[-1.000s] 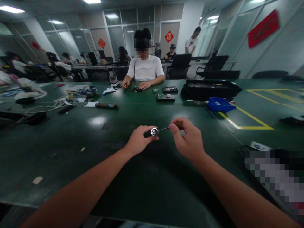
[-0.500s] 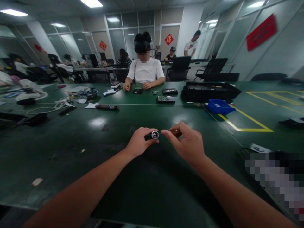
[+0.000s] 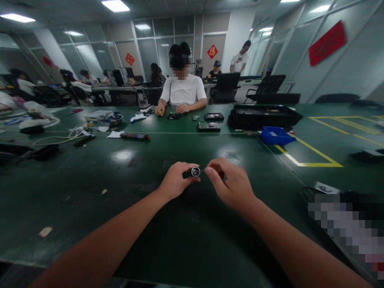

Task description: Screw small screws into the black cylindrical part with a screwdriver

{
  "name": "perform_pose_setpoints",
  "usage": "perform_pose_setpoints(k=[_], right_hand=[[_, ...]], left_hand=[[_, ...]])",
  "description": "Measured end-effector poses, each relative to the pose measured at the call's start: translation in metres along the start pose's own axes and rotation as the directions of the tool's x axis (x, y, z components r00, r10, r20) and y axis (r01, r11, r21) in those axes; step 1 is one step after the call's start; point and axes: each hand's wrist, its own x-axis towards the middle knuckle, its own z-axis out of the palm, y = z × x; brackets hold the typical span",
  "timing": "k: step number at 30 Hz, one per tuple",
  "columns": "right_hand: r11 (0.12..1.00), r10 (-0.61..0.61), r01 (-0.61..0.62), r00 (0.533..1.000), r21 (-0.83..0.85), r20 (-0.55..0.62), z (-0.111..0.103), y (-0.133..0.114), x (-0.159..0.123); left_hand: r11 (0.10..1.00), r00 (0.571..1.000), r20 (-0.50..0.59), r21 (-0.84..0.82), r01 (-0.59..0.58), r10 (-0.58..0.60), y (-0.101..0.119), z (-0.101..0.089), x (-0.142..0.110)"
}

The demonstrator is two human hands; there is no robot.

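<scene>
My left hand (image 3: 177, 179) is closed around a small dark cylinder with a silver rim (image 3: 195, 172), its round end turned toward me. The thumb and fingers pinch it from above and below. Just to the right, my right hand (image 3: 229, 180) is closed on a screwdriver (image 3: 202, 171). Only its thin metal shaft shows clearly, the tip at the right side of the cylinder's rim. Fingers cover most of the handle. Whether the tip sits inside the rim or only touches it, I cannot tell. Both hands are above the green table (image 3: 168, 248).
Across the table sits a person in a white shirt (image 3: 183, 92), hands at small electronic parts. Opened drives (image 3: 209, 127) lie near them. At right stand a black tray (image 3: 264, 116) and a blue bin (image 3: 277, 136). A dark pen-like tool (image 3: 135, 136) and cables (image 3: 64, 138) lie at left.
My right hand's fingers have curled further over the screwdriver handle, hiding its brown part. My left hand and the cylinder have hardly moved. The person opposite has shifted one hand inward.
</scene>
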Motion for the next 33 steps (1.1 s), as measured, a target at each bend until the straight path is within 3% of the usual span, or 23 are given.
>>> perform_pose_setpoints(k=[3,6,11,16,18,24,33], right_hand=[[0.983,0.127,-0.112,0.987,0.143,-0.102,0.004,0.002,0.000],[0.893,0.299,-0.225,0.944,0.390,-0.140,0.010,0.006,0.001],[0.712,0.470,-0.309,0.877,0.631,-0.101,0.019,0.017,0.005],[0.427,0.639,-0.386,0.769,0.818,0.029,0.025,0.032,0.009],[0.462,0.640,-0.374,0.768,0.804,-0.010,0.023,0.033,0.010],[0.805,0.453,-0.338,0.881,0.488,-0.137,0.017,0.019,0.006],[0.969,0.230,-0.213,0.962,0.127,-0.144,0.010,0.008,0.003]], left_hand=[[1.000,1.000,-0.017,0.013,0.003,-0.003,0.001,0.000,0.000],[0.999,0.999,-0.038,0.025,0.026,-0.025,0.002,-0.001,0.000],[0.999,0.998,-0.039,0.021,0.050,-0.049,0.001,-0.004,0.000],[0.999,0.998,-0.052,0.036,0.039,-0.037,0.001,-0.005,0.000],[0.998,0.998,-0.046,0.041,0.037,-0.035,0.002,-0.006,0.000],[0.999,0.999,-0.044,0.035,0.032,-0.031,0.001,-0.004,0.000],[0.999,0.999,-0.034,0.016,0.032,-0.032,-0.003,-0.004,-0.001]])
